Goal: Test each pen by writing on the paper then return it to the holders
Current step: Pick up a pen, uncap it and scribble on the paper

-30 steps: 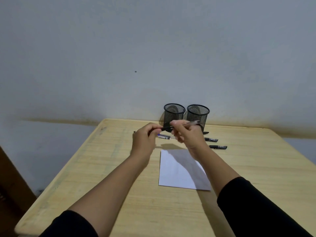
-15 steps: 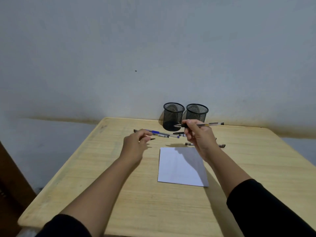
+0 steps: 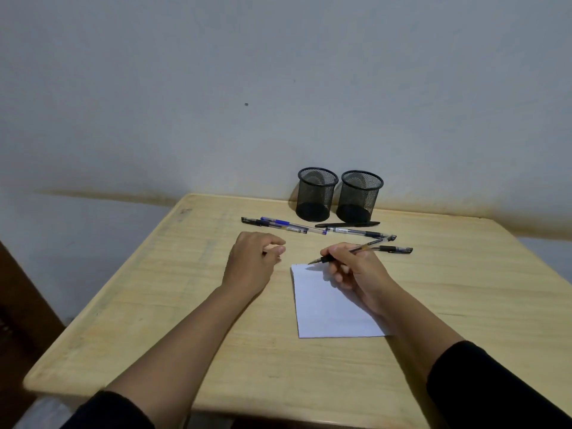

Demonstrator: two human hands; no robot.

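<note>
The right hand (image 3: pixel 356 270) pinches a pen (image 3: pixel 343 253), tip at the paper's (image 3: pixel 328 311) far corner — the unpinned sheet could slide. The left hand (image 3: pixel 252 261) rests curled beside it, seemingly around the cap — hard to tell.

White paper (image 3: pixel 328 308) lies flat on the bench, an uncapped pen (image 3: pixel 343 254) tilted with its tip at the sheet's far left corner. Five more pens (image 3: pixel 288 226) lie scattered behind it, before two upright black mesh holders (image 3: pixel 315 195).
</note>
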